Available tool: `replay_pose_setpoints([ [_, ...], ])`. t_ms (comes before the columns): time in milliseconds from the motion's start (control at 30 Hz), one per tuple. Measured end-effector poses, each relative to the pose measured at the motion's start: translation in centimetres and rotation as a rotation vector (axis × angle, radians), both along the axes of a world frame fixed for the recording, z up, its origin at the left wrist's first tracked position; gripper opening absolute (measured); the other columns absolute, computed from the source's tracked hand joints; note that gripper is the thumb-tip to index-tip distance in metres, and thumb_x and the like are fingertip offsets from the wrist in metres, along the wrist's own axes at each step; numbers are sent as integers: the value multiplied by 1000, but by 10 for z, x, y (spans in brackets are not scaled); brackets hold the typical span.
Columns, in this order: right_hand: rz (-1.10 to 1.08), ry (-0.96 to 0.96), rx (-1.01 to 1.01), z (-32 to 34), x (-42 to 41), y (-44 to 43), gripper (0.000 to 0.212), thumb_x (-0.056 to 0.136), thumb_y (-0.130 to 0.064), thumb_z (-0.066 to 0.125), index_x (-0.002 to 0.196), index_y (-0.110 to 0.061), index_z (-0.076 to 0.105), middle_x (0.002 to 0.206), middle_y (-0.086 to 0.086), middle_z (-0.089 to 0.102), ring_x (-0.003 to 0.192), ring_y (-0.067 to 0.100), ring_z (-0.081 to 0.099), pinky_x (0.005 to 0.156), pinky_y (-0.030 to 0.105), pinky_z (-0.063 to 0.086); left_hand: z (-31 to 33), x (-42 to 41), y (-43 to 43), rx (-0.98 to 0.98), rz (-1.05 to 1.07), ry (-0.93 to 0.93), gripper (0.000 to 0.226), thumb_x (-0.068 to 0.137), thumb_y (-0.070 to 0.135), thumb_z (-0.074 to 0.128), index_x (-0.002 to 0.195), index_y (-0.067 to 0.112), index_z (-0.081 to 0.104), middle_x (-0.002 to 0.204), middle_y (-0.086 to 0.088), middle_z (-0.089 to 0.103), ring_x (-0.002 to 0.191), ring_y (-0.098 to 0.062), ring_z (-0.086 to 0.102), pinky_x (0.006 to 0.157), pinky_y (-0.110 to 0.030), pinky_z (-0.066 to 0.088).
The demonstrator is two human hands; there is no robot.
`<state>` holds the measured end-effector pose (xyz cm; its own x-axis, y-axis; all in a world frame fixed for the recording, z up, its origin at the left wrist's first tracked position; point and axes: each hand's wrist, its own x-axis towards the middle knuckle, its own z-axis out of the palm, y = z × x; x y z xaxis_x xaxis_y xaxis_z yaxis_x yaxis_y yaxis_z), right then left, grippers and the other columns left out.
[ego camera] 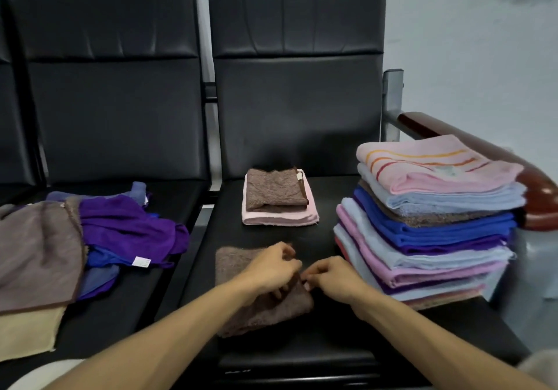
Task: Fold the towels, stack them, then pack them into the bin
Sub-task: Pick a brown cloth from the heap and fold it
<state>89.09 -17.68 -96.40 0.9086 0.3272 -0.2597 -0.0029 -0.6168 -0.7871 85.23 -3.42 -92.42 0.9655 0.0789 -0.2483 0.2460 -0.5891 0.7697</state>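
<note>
Both hands, left hand (273, 269) and right hand (332, 278), pinch the right edge of a fuzzy brown folded towel (256, 302) on the black seat (326, 338); beyond lies a small brown-on-pink folded pair (279, 198), beside a tall multicoloured folded stack (428, 226)

Bare black seat (329, 205) lies open at the centre, a lane running from 6 toward 12 o'clock. At 3 o'clock a tall stack of folded towels (428, 226) walls off that side, with the wooden armrest (540, 196) just behind it. At 12 o'clock a small folded pile (279, 198) sits before the backrest (299, 87). At 9 o'clock loose towels (90, 238) cover the neighbouring seat.
</note>
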Motion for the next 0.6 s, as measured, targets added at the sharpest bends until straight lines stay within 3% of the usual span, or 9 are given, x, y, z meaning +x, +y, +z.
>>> replay_pose_setpoints([
  [133, -3, 80, 131, 11, -5, -2, 31, 96, -26, 53, 70, -20, 69, 70, -5, 71, 81, 14, 66, 61, 19, 42, 5, -4, 11, -30, -30, -6, 28, 94, 16, 48, 122, 18, 52, 89, 2, 63, 75, -13, 62, 69, -30, 53],
  [267, 41, 91, 23, 25, -13, -3, 43, 90, -54, 53, 76, -17, 70, 70, -8, 69, 66, 7, 60, 70, 22, 48, 19, -15, 52, 615, -165, -174, 16, 93, 31, 48, 107, 24, 46, 113, 1, 55, 104, -21, 57, 87, -35, 45],
  [367, 42, 7, -111, 22, -17, -2, 47, 76, -61, 66, 72, -15, 70, 63, -9, 63, 60, 5, 55, 66, 22, 44, 28, -24, 81, 789, -97, 0, 37, 93, 51, 45, 107, 17, 40, 120, -7, 56, 108, -28, 58, 87, -40, 47],
  [467, 89, -22, -200, 17, -17, 5, 38, 67, -51, 80, 71, -14, 70, 64, -8, 62, 61, 6, 54, 66, 24, 45, 30, -30, 97, 828, -119, 306, 61, 89, 67, 40, 112, 11, 47, 101, -7, 61, 91, -23, 66, 78, -31, 47],
  [533, 111, -37, -247, 13, -14, 12, 37, 65, -46, 83, 67, -14, 66, 62, -5, 60, 60, 8, 52, 66, 25, 45, 27, -34, 101, 752, -150, 347, 55, 86, 68, 45, 96, 14, 52, 88, -3, 63, 70, -18, 65, 64, -26, 46],
  [600, 135, -16, -256, 15, -14, 17, 32, 69, -41, 82, 69, -13, 65, 68, -2, 63, 66, 10, 57, 69, 25, 46, 21, -34, 102, 663, -136, 272, 39, 88, 56, 54, 85, 17, 51, 88, -4, 66, 63, -17, 60, 54, -24, 42],
])
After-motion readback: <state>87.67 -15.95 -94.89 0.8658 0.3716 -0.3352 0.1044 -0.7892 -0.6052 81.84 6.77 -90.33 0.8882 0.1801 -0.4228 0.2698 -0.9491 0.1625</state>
